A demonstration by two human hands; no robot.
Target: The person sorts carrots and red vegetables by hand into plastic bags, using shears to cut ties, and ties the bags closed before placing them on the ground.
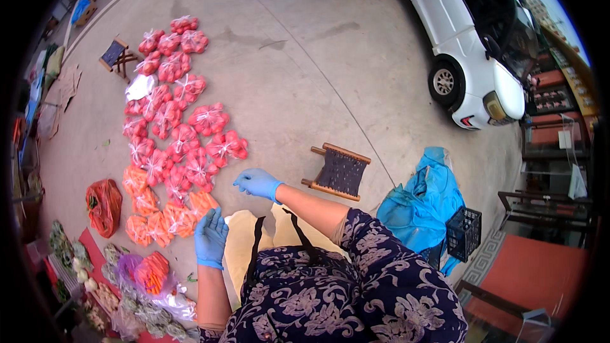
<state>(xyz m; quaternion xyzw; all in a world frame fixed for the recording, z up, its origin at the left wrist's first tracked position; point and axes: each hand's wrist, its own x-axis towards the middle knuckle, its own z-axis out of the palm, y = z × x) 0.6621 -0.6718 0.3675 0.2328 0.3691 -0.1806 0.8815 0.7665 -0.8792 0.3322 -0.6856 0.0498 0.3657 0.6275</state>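
Note:
My left hand (211,239), in a blue glove, hovers beside bags of carrots (203,202), its fingers loosely bent and nothing visible in them. My right hand (257,183), gloved alike, reaches leftward above the ground with its fingers stretched out and no object seen in it. Nearest to it is a tied clear bag of round red produce (227,147), at the edge of a long group of similar bags. More carrot bags (159,228) lie at the group's near end, left of my left hand.
A folding stool (337,171) lies right of my right hand; another stool (118,56) stands far left. At right are a blue tarp (422,203), a black crate (463,234) and a white car (470,44). A red bag (103,208) and vegetables (136,308) lie left.

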